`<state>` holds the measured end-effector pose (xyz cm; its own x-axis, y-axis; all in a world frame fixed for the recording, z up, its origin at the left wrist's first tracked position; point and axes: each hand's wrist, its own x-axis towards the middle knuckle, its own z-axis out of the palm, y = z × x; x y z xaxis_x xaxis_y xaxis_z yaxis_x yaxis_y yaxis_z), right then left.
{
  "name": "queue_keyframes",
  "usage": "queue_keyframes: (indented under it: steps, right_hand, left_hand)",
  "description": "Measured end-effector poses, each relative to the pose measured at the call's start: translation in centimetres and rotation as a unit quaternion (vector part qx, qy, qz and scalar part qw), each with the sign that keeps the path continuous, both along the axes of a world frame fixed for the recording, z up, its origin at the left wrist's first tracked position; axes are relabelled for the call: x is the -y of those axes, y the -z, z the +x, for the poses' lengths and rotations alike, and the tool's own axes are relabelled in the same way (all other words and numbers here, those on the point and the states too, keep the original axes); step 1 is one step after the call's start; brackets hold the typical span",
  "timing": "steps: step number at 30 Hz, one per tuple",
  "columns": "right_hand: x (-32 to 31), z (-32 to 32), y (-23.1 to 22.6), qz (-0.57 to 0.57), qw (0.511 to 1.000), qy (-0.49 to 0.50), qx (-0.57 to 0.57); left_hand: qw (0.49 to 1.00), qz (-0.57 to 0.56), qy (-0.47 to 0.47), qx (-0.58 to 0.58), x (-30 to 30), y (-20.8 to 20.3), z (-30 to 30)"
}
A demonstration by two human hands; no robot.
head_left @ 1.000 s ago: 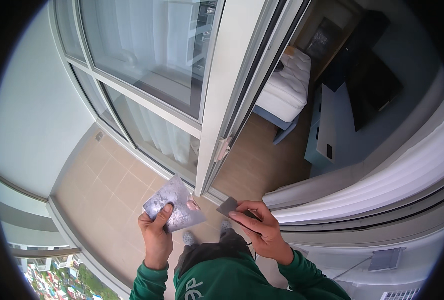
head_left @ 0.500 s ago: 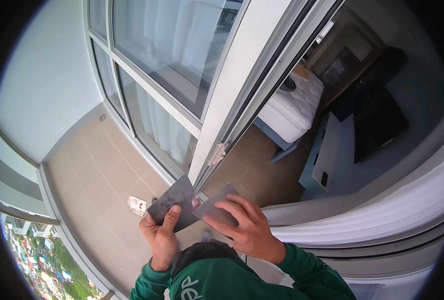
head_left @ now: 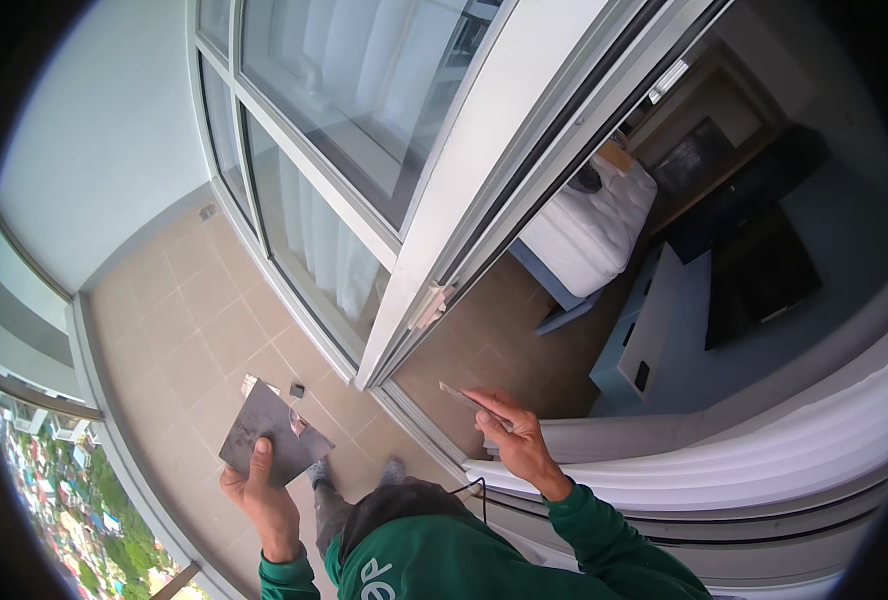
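My left hand [head_left: 267, 505] grips a flat dark grey plate [head_left: 259, 415], its thumb pressed on top. A small pinkish dab [head_left: 297, 424], putty-like, lies near the plate's right edge. Off to the right, my right hand [head_left: 524, 445] pinches a second thin grey plate [head_left: 456, 392], seen almost edge-on. The two plates are apart. Ahead of the hands rises the white door frame [head_left: 389, 310], where a pink, smeared patch [head_left: 430, 307] sits low on the upright. Neither hand touches the frame.
A small dark block [head_left: 297, 389] and a pale printed piece [head_left: 252, 383], partly behind the plate, lie on the tiled balcony floor [head_left: 189, 340]. The door track [head_left: 414, 425] crosses ahead of my feet. A balcony railing [head_left: 124, 470] runs left; white folds of curtain [head_left: 724, 455] hang right.
My hands have moved apart: the left plate went left and lower, the right one swung right and turned edge-on. The pinkish dab now shows on the left plate.
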<state>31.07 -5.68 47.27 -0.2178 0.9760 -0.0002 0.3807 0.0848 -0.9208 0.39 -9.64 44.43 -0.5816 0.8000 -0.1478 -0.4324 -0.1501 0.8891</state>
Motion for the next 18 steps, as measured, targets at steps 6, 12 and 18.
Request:
queue_keyframes:
  steps: [6,12,18]
  right_hand:
    - [0.3,-0.7,0.8,-0.075,0.981,0.102,-0.147]
    - [0.8,-1.9,3.0,-0.078,0.962,0.176,-0.196]
    - [1.4,-4.5,3.8,-0.103,0.893,0.234,-0.37]
  left_hand:
    - [0.993,-0.064,0.033,0.094,2.0,0.7,-0.6]
    - [0.989,-0.052,0.095,0.098,1.3,0.1,-2.4]
    - [0.988,-0.048,0.124,0.082,-0.2,0.3,-6.4]
